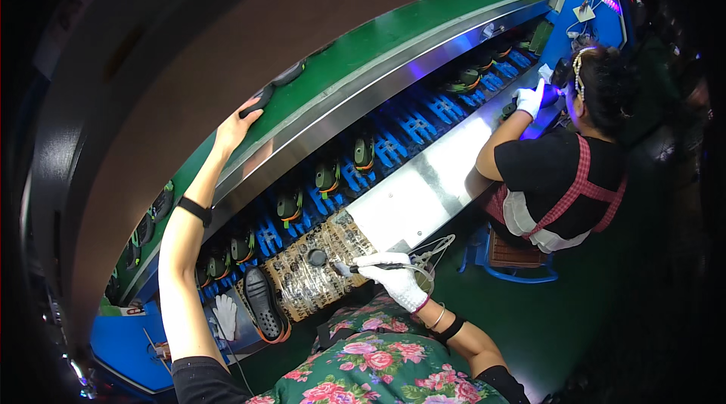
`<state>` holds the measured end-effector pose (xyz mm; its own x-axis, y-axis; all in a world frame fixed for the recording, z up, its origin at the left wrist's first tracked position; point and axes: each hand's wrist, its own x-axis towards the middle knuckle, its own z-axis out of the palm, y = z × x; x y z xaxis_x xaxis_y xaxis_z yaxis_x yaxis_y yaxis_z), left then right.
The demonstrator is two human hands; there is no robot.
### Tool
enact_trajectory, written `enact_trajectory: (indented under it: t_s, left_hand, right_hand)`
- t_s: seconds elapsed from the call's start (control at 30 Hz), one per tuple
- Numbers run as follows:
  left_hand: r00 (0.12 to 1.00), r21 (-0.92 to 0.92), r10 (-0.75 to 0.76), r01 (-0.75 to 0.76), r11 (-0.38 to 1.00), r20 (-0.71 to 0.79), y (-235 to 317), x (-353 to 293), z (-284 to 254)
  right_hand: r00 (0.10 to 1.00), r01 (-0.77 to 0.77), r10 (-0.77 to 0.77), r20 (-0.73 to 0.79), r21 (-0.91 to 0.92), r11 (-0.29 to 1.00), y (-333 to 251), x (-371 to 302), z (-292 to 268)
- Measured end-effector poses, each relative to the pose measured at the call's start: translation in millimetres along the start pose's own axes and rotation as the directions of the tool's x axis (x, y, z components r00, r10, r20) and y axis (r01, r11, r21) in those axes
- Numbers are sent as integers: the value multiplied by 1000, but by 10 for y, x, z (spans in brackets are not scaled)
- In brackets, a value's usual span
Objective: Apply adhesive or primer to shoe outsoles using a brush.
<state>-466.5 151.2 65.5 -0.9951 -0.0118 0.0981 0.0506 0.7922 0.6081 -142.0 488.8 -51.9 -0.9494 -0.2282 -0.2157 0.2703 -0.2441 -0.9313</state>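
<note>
Several dark shoes (pixel 161 202): far left, on the green belt (pixel 378 45), alongside the edge of the brown overhang (pixel 189 48).
Blue ledge (pixel 125 343): lower left corner.
White glove (pixel 224 317): laid flat, left of the black shoe.
Left hand (pixel 236 128): bare, fingers partly curled over a dark shoe part (pixel 262 100) on the belt, close against the overhang; whether the grip is closed cannot be told.
Black shoe (pixel 263 302): orange strap, on the left end of the counter (pixel 423 200), reaching its near edge.
Wrapping (pixel 291 275): brown under clear film, repeated dark print.
Pot (pixel 317 257): small, dark, round, on the wrapping; contents cannot be told.
Right hand (pixel 393 279): white-gloved, closed round a black-handled tool (pixel 355 269), pale tip right of the pot, narrow gap between.
Blue rack (pixel 416 128): carries green-and-orange shoes between belt and counter.
White cable (pixel 435 253): looped by the near edge, beside the right hand.
Counter, right part: smooth, pale, running toward the co-worker.
Co-worker (pixel 560 177): far right, seated on a stool (pixel 514 249); green floor between stool and floral apron (pixel 378 358).
</note>
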Motion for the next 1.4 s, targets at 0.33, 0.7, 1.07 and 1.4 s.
enact_trajectory:
  t_s: [0.33,0.7,1.07,1.4]
  left_hand:
    - [964,55,250,-256,965,92,438,1116,714]
    - [889,110,424,-446,888,174,1261,2004,1688]
    - [991,-533,112,-57,844,71,363,955,613]
    - [805,-650,-242,-220,727,-542,-608,-1567,-584]
  right_hand:
    - [986,-109,117,-121,68,992,-164,15,-480]
    - [943,-123,131,-306,43,991,-225,-47,-950]
    - [983,-15,50,-177,196,981,-462,156,-536]
    - [996,66,-54,-74,170,983,-320,325,-168]
